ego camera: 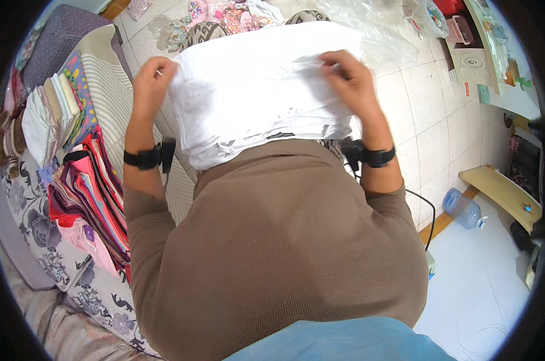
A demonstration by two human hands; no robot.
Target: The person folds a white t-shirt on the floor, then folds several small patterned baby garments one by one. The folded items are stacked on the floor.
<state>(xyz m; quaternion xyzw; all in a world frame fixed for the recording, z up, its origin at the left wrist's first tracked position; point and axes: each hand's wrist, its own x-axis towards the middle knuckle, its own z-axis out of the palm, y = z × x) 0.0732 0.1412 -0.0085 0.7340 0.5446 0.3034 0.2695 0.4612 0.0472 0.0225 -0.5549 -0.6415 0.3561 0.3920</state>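
A white cloth garment (254,85) with small dark prints lies spread across the lap, over patterned trousers. At its left edge my left hand (155,83) has its fingers bent and pinches the fabric's corner. My right hand (348,79) is over the garment's right part, blurred, its fingers curled; whether it grips the cloth cannot be told. Near the waist a small black label shows on the garment's rim. Both wrists wear black straps with a device.
On the sofa at left are a stack of folded clothes (94,194) and lighter folded cloths (55,110). Small colourful clothes (236,16) lie on the tiled floor ahead. At right are clear plastic sheeting (367,36), a shelf unit (473,63), a water bottle (462,208) and a black cable (428,203).
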